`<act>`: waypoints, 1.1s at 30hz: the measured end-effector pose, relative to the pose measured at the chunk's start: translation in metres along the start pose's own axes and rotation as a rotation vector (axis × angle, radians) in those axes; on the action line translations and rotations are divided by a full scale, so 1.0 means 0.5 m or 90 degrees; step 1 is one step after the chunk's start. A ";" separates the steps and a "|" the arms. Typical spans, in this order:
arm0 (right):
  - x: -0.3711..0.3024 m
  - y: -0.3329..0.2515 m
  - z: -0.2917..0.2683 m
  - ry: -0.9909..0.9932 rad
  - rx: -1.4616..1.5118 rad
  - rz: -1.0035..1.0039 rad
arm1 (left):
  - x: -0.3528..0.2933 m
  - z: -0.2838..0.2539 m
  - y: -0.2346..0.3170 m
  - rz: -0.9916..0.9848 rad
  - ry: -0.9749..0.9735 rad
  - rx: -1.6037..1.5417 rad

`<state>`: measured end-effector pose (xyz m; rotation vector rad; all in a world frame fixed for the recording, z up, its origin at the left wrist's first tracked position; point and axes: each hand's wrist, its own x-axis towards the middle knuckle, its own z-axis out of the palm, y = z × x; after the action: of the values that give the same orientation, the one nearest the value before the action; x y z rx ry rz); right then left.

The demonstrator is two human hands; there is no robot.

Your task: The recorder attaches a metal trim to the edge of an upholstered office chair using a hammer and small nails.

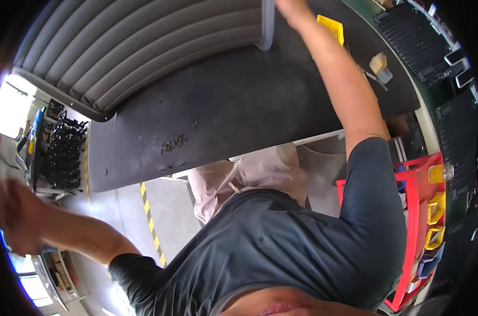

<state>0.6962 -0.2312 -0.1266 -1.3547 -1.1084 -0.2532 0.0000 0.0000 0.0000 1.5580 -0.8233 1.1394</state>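
Note:
A large grey ribbed panel (160,47), padded in look with a smooth rim, lies across the far left of the dark work table (239,110). My right arm reaches far forward over the table. At the frame's top edge my right hand (294,11) is beside the panel's right end; its fingers are cut off, so a grip on the panel cannot be made out. Out to the left, away from the table, my left hand (20,218) is raised and smeared by motion. Its fingers cannot be made out.
On the table's right stand a yellow bin (331,29) and a small block-like item (380,66). Small dark bits (173,143) lie near the front edge. A red rack (414,210) with yellow bins stands at my right; black parts (65,152) are stacked at left.

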 end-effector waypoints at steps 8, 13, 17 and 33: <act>-0.194 0.187 0.113 0.007 -0.087 0.104 | -0.115 -0.009 -0.288 0.056 0.096 -0.081; -0.197 0.202 0.119 0.012 -0.058 0.128 | -0.168 0.000 -0.440 0.036 0.131 -0.162; -0.187 0.214 0.132 0.015 -0.068 0.141 | -0.194 0.030 -0.537 0.022 0.153 -0.216; -0.202 0.185 0.095 -0.070 -0.044 0.209 | -0.191 0.057 -0.641 0.051 0.167 -0.249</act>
<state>0.6881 -0.2091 -0.2695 -1.6039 -0.9560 0.0240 0.2671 0.0568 -0.1949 1.0388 -0.8749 1.1319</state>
